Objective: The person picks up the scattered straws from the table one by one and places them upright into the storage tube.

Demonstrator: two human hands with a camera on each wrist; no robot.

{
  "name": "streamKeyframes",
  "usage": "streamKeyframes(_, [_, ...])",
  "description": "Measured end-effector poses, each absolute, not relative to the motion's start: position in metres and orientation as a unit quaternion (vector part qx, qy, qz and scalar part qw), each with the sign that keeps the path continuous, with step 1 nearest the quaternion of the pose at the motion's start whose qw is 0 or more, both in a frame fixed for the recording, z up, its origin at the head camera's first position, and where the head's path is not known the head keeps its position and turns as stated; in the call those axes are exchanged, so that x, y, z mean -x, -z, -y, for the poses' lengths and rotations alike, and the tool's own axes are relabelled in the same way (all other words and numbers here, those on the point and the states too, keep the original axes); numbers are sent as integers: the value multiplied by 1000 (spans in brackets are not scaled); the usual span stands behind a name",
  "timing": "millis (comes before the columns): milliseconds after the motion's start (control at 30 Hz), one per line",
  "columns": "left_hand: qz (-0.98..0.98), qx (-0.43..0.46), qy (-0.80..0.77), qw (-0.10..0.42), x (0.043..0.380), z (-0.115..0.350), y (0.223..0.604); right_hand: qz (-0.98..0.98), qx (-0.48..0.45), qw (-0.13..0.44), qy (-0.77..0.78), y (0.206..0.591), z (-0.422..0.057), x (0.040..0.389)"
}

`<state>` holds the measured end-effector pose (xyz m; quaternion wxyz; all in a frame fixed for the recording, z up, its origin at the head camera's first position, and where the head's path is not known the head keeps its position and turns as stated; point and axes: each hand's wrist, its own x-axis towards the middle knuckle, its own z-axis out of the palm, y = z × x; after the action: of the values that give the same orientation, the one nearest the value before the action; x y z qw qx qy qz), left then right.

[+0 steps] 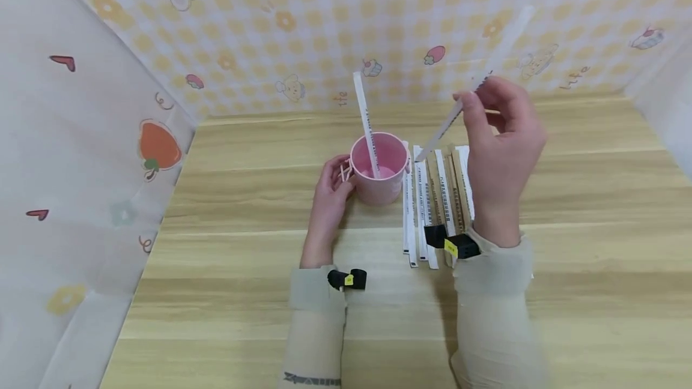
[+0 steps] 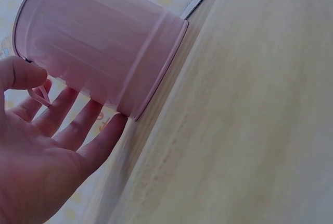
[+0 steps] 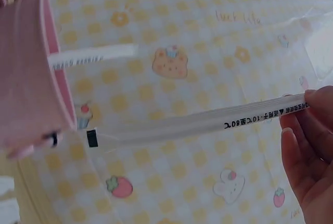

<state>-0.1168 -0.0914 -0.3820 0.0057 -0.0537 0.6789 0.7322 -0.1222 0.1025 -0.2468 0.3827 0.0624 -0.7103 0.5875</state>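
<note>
A small pink bucket [image 1: 378,189] stands upright on the table, with one wrapped straw [image 1: 363,104] leaning out of it. My left hand [image 1: 331,188] holds the bucket at its left side. In the left wrist view the thumb is by the small side handle [image 2: 39,96] near the rim, and the fingers [image 2: 106,135] lie against the wall. Up and to the right of the bucket, my right hand [image 1: 505,137] pinches a long white wrapped straw [image 3: 197,125] between thumb and fingers. The straw slants, its lower end pointing down toward the bucket's right side.
Several wrapped straws [image 1: 423,215], white and brown, lie side by side on the wood-grain table [image 1: 243,197] right of the bucket, partly under the right wrist. A yellow checked cloth [image 1: 243,35] hangs behind the table. White printed sheeting [image 1: 92,137] stands at the left.
</note>
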Motion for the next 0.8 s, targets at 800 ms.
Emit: streamKeyframes(800, [-689,44,-723,17,117,88,376,800,-105,267,-526,310,-75,163])
